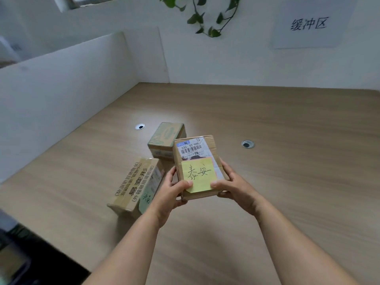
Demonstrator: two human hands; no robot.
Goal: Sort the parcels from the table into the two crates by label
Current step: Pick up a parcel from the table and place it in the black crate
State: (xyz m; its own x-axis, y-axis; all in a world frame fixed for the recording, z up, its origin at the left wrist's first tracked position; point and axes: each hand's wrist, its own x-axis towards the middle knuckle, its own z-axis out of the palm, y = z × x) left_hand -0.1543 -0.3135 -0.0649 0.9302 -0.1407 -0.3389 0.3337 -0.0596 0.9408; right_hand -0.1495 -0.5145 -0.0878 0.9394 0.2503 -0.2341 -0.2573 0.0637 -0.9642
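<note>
So the cardboard parcel with the yellow sticky note is held up mid-frame over the wooden table, left hand and right hand both curled around its near end, thumbs on top. Two more boxes sit on the table just left: a taped one and a green-printed one behind it.

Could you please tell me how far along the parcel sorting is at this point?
Done: cannot be judged, as no crate is in view. In hand: the left hand and right hand share a grip on a parcel with a yellow note, held above the table. Left: the taped parcel and the green-printed parcel lie on the table.
</note>
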